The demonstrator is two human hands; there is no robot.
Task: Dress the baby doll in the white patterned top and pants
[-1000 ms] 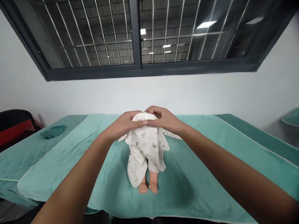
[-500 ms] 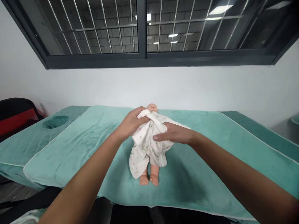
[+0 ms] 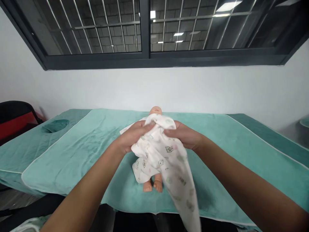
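Note:
A baby doll [image 3: 155, 110] lies on its back, its head toward the wall and its bare feet toward me. White printed baby pants [image 3: 140, 170] cover its legs down to the shins. Above its body I hold up a white printed baby top [image 3: 166, 154], which hides the doll's torso and arms. My left hand [image 3: 135, 133] pinches the bunched cloth on the left, thumb on top. On the right, my right hand [image 3: 184, 133] grips the same top near its upper edge. One long sleeve hangs toward me past the bed's front edge.
The doll rests on a massage bed with a teal plush cover [image 3: 79, 145]; a face hole [image 3: 55, 125] is at its left end. A black and red chair or bag [image 3: 18, 120] stands at far left. Behind are a white wall [image 3: 145, 87] and a barred window [image 3: 149, 59].
The baby top has been spread and shifted; one sleeve now drops toward me and another part sticks out left. My right hand has moved right and up to the top's edge.

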